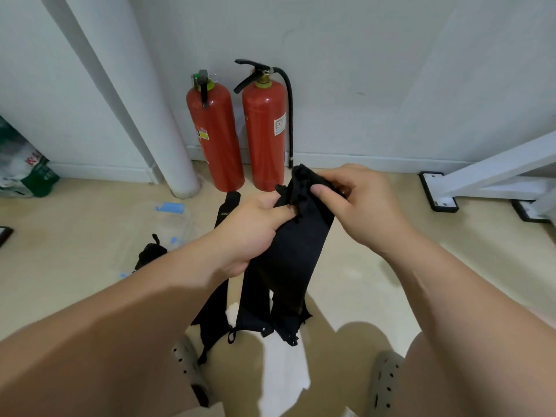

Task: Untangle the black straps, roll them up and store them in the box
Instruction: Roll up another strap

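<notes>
A wide black strap [296, 242] hangs in front of me, held up by both hands. My left hand [252, 233] grips its left edge with thumb and curled fingers. At the frayed top end my right hand [358, 203] pinches the strap. Its lower ends [270, 320] dangle near the floor between my feet. Another black strap [227, 206] lies on the floor behind my left hand. A clear plastic box [173, 224] with blue clips sits on the floor to the left, and a rolled black strap [150, 252] rests at its near side.
Two red fire extinguishers [216, 136] [264, 130] stand against the wall ahead. A white pipe [168, 130] rises at left, beside a green bag [24, 170]. White frame legs with black feet [439, 191] are at right. My shoes [385, 383] are below.
</notes>
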